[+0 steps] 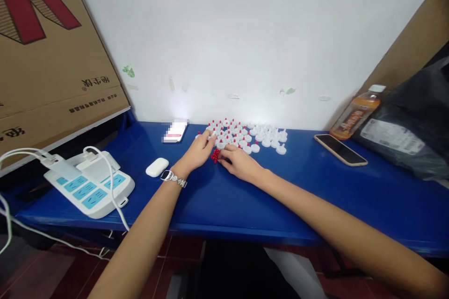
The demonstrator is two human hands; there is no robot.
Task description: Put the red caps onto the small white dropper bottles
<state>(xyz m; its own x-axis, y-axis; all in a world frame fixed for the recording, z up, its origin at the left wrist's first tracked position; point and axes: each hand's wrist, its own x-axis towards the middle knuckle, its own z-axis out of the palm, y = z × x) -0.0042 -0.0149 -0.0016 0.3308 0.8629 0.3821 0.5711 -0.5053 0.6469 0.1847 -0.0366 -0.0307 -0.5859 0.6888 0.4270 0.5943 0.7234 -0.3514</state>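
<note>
My left hand (200, 147) is closed, with thumb and forefinger pinched around a white nozzle cap (213, 135) at the left end of the group. My right hand (240, 161) is curled beside a small heap of loose red tips (215, 155). Its fingertips are bent together, and whatever they grip is too small to make out. Just beyond both hands stand several white nozzle caps with red tips (228, 136) on their spouts. Farther right is a cluster of white caps with bare spouts (268, 134).
On the blue table (224, 201) lie a white earphone case (157, 167), a phone with a lit screen (176, 131) and a dark-screened phone (340, 149). A power strip (89, 187) with cables sits left. An orange drink bottle (358, 112) and black bag (407, 117) stand right.
</note>
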